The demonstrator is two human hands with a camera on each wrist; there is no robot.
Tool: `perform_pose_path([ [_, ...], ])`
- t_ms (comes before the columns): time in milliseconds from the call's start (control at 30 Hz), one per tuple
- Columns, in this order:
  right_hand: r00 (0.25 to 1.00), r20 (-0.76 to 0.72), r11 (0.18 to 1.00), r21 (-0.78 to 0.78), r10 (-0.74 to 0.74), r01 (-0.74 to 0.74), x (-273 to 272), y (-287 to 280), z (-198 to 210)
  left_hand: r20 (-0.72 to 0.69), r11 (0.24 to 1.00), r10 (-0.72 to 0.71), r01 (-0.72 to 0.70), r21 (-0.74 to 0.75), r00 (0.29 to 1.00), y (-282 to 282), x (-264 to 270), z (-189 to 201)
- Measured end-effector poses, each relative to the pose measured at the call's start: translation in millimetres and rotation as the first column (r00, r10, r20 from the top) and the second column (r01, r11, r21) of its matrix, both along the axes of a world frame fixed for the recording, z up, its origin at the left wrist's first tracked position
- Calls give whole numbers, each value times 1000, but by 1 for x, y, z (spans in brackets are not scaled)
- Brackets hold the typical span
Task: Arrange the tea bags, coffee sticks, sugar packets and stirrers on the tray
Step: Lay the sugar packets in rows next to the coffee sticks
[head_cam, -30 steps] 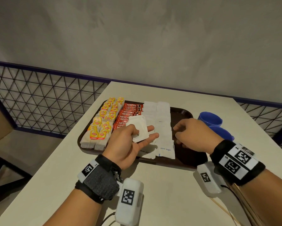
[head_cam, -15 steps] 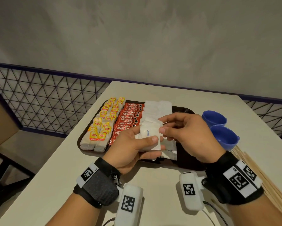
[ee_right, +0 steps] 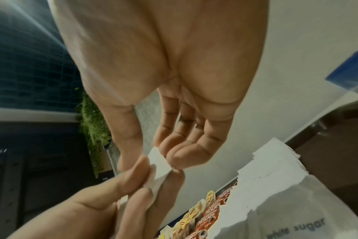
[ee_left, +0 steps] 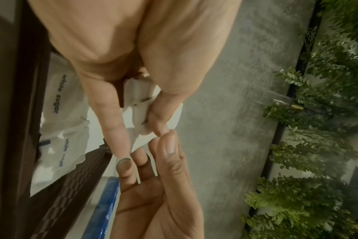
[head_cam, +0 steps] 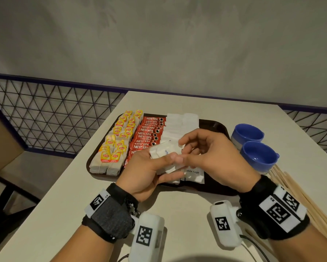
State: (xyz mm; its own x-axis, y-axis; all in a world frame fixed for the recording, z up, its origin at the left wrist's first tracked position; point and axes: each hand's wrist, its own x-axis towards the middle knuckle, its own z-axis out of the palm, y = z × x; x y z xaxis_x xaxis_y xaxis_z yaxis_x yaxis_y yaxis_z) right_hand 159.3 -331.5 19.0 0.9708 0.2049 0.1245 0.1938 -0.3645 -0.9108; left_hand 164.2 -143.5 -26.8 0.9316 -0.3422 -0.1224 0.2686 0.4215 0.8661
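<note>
A dark brown tray [head_cam: 215,123] carries rows of yellow-tagged tea bags [head_cam: 119,140], red coffee sticks [head_cam: 147,133] and white sugar packets [head_cam: 183,120]. Just above the tray's front edge my left hand [head_cam: 175,166] grips a small stack of sugar packets [head_cam: 164,152] between thumb and fingers. My right hand [head_cam: 183,151] pinches the right end of that stack; the right wrist view shows a white packet corner [ee_right: 159,163] between its thumb and fingertips. Wooden stirrers [head_cam: 295,190] lie on the table at the far right, off the tray.
Two blue cups [head_cam: 257,157] stand on the table right of the tray, just beyond the stirrers. The tray's right end [head_cam: 221,188] is bare. A wire-mesh railing [head_cam: 54,114] runs along the table's left and far sides.
My right hand left the tray's sugar row and came to the stack in my left hand, where it now pinches a packet. The left hand rose slightly with its stack.
</note>
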Motion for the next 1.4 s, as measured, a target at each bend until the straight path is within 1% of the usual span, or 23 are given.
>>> perform_pose_path([
  [67, 1000, 20, 997, -72, -16, 18, 0, 5, -3, -4, 999, 37, -37, 24, 999, -1, 0, -1],
  [133, 999, 47, 994, -107, -20, 25, 0, 6, -7, -3, 997, 57, -57, 49, 998, -2, -1, -2],
  [267, 997, 76, 996, -92, -5, 12, 2, 2, -8, -6, 995, 97, -97, 21, 995, -3, -1, 0],
  [333, 998, 52, 998, -62, -25, 28, 4, -1, -8, -20, 996, 91, -91, -17, 996, -3, 0, 1],
  [433, 998, -10, 998, -26, -55, 54, 8, -5, -8, -70, 991, 33, -42, -124, 997, -2, 1, 3],
  [500, 997, -36, 997, -8, -74, 74, 11, -8, -7, -72, 984, 8, -20, -174, 997, -1, 0, 4],
  [600, 995, -81, 998, -12, -58, 57, 12, -9, -5, -10, 992, -3, 2, -124, 1000, -2, 1, 1],
  [700, 995, -83, 999, -6, -52, 52, 11, -9, -5, 8, 997, 28, -27, -69, 1000, -3, 1, -1],
  [767, 994, -88, 997, 29, -63, 66, 11, -9, -6, 5, 997, 65, -65, -47, 998, -3, 1, -1],
  [867, 990, -135, 995, 85, -48, 60, 12, -12, -4, -21, 994, 104, -104, -26, 994, -3, 1, -1],
  [933, 986, -167, 996, 82, -26, 40, 10, -12, -4, -33, 990, 140, -139, 27, 990, -3, 2, -2],
  [1000, 986, -166, 999, 44, -22, 30, 9, -12, -3, -34, 983, 171, -169, 68, 985, -3, 3, -4],
  [1067, 989, -146, 998, 43, -35, 42, 10, -12, -4, -39, 982, 183, -180, 60, 982, -3, 3, -4],
  [1167, 986, -154, 993, 89, -64, 78, 12, -15, -4, -36, 983, 184, -184, -3, 982, -3, 3, -2],
  [1300, 965, -259, 985, 173, 30, 16, 9, -15, 0, -29, 979, 181, -182, -88, 983, -4, 1, 0],
  [1400, 966, -253, 984, 177, 51, -6, 8, -17, 2, -28, 977, 198, -199, -72, 980, -4, 1, 1],
])
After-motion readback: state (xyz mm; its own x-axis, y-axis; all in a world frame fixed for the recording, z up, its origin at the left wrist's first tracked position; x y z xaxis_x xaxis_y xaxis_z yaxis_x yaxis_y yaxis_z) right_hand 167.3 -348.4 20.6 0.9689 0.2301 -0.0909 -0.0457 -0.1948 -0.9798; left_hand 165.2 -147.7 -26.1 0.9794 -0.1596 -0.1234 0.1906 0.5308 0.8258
